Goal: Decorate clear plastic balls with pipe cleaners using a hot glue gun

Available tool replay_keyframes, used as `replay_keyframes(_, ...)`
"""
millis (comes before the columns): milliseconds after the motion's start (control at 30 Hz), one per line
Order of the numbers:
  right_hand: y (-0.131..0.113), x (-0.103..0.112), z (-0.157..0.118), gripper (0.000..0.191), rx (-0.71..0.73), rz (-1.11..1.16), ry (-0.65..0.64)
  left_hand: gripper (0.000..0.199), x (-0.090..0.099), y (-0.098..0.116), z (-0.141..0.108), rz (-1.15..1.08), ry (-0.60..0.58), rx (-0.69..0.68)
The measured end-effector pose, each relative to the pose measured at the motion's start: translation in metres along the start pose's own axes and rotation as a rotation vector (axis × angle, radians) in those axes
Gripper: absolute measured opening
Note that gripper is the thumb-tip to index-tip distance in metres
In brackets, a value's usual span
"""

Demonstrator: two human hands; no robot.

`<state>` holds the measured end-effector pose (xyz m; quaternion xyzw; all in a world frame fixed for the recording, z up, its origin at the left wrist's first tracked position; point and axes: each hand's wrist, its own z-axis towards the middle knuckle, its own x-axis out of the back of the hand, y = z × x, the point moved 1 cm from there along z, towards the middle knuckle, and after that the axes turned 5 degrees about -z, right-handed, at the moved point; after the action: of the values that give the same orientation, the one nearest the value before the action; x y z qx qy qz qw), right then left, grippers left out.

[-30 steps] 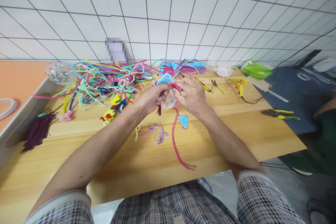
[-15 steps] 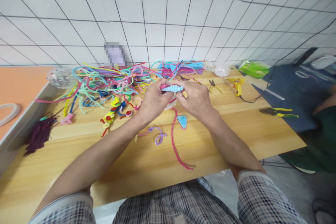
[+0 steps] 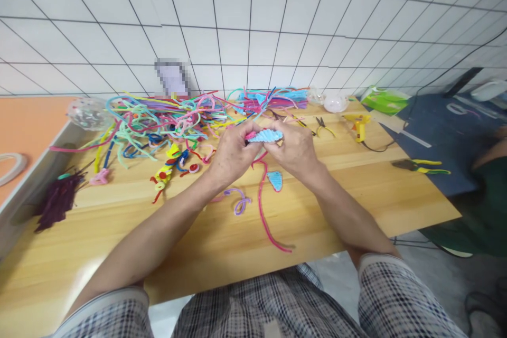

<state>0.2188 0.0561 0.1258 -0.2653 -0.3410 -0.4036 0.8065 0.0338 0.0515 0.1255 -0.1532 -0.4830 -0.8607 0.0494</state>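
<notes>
Between both hands, above the table, is a light-blue piece of coiled pipe cleaner (image 3: 268, 136) with a pink edge. My left hand (image 3: 240, 150) is closed on its left, pink-edged end, and my right hand (image 3: 293, 148) pinches its right side; some fingertips are hidden behind it. A long pink pipe cleaner (image 3: 261, 210) trails from below the hands down the table. Just under my right hand lies a flat blue piece with a pink rim (image 3: 274, 181). A curled purple pipe cleaner (image 3: 240, 204) rests nearer to my left forearm.
A heap of mixed pipe cleaners (image 3: 170, 121) spreads at the back left, beside a yellow pipe-cleaner figure (image 3: 164, 171) and a dark purple tassel (image 3: 59, 200). To the right lie small pliers (image 3: 325, 127), a yellow glue gun (image 3: 358, 127) and larger cutters (image 3: 422, 167). Another person sits at far right.
The blue piece has turned slightly in my hands and shows more of its ribbed face. Both hands stay close together in nearly the same place.
</notes>
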Motion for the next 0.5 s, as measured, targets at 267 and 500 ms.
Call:
replay_keyframes(267,-0.004,-0.004,-0.001,0.010,-0.065,0.070,0.036,0.010,0.000,-0.012,-0.002,-0.077,-0.024,-0.013)
replay_keyframes(500,-0.003,0.002,0.009,0.008,-0.078,0.178,-0.092,0.015,0.012,-0.011,0.006,-0.286,-0.132,0.178)
